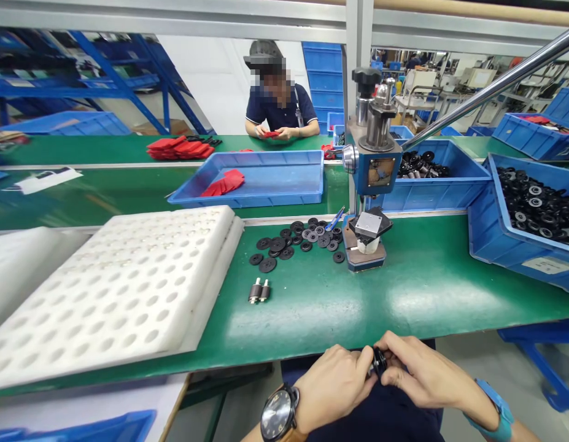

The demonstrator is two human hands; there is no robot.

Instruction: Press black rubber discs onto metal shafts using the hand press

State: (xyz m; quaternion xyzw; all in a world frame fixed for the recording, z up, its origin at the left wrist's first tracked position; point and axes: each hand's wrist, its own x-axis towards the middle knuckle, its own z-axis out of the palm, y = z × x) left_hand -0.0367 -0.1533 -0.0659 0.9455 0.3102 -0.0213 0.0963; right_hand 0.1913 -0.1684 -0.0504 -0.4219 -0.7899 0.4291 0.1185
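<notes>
Low in the view, just off the table's front edge, my left hand (337, 377) and my right hand (415, 371) meet around a small black wheel-like part (380, 362). Fingers of both hands pinch it from either side, and they hide much of it. A bit of shiny metal shows at its left side. On the green table ahead lie loose black discs (277, 244) of several sizes. Two small dark cylinders with white shafts (259, 291) stand nearer to me. Behind my hands rises a hand press (376, 166) with a silver plate (369, 224) at its base.
A white foam tray (174, 270) with rows of round holes fills the left. Blue bins (542, 245) of black parts stand at the right. A shallow blue tray (275, 199) holds red pieces. Across the table a person (282, 98) handles something red. The press's long lever (487, 86) slants upper right.
</notes>
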